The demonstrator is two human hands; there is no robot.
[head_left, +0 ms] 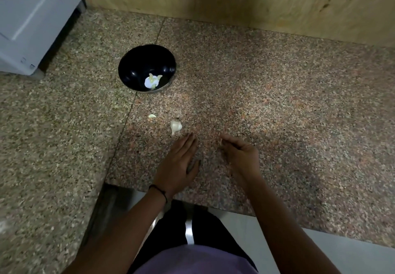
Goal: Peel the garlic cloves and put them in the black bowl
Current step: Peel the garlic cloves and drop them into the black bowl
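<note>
A black bowl [147,67] stands on the speckled granite counter [277,102] with a few pale peeled cloves [153,80] lying at its bottom. A white garlic piece in its skin [176,126] lies on the counter, and a smaller loose clove [152,116] lies to its left. My left hand [179,162] rests flat on the counter with straight fingers, its fingertips just short of the garlic piece. My right hand [240,156] hovers beside it with fingers loosely curled downward; nothing shows in its grasp.
A white appliance [32,21] stands at the back left corner. A wooden board wall [235,2] backs the counter. The counter's front edge [192,201] runs right under my wrists, with the floor and my legs below it.
</note>
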